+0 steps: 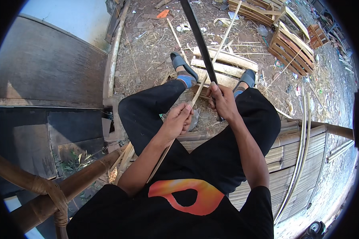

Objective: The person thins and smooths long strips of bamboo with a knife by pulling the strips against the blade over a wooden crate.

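Observation:
My left hand (178, 120) is closed around a thin, pale bamboo strip (198, 93). One end of the strip runs back under my left forearm to my lap; the other slants up and away to the right over the ground. In my closed right hand (223, 100) is a long, dark, flat blade (199, 38), held near its lower end and pointing away from me. Blade and strip cross just beyond my hands; whether they touch there I cannot tell.
I sit on a bamboo slat bench (283, 153) with loose strips (306, 131) on its right. A slatted wooden crate (223, 65) lies between my sandaled feet. More crates (292, 51) stand far right. Bamboo rails (73, 179) and a wooden panel (48, 59) are left. Litter covers the ground.

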Tool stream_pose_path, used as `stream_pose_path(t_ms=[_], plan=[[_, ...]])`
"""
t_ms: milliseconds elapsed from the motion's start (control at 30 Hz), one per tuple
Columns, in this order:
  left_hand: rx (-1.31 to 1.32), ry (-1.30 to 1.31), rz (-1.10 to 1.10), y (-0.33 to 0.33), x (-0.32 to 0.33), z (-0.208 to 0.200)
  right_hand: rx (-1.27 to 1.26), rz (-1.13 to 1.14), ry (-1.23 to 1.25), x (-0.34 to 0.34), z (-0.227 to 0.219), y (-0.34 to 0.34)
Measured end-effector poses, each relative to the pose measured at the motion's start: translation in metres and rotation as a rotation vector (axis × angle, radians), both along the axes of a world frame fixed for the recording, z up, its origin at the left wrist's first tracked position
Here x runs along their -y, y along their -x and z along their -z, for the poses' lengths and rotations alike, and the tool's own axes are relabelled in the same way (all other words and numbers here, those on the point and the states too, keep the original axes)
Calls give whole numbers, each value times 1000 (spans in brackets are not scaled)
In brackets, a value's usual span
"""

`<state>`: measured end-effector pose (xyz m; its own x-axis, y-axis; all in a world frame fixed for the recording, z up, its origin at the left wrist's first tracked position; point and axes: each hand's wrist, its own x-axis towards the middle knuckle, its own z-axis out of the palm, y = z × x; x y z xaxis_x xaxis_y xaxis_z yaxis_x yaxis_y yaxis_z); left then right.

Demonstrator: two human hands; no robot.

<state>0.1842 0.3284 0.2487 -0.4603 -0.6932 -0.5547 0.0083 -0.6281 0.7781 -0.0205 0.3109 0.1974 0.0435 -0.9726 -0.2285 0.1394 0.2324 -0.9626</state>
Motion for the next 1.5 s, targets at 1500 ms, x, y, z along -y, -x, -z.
stream_pose_path(t_ms=[1500], plan=[[766, 584, 203, -34, -46, 7, -1174, -171, 281, 13, 16, 28]])
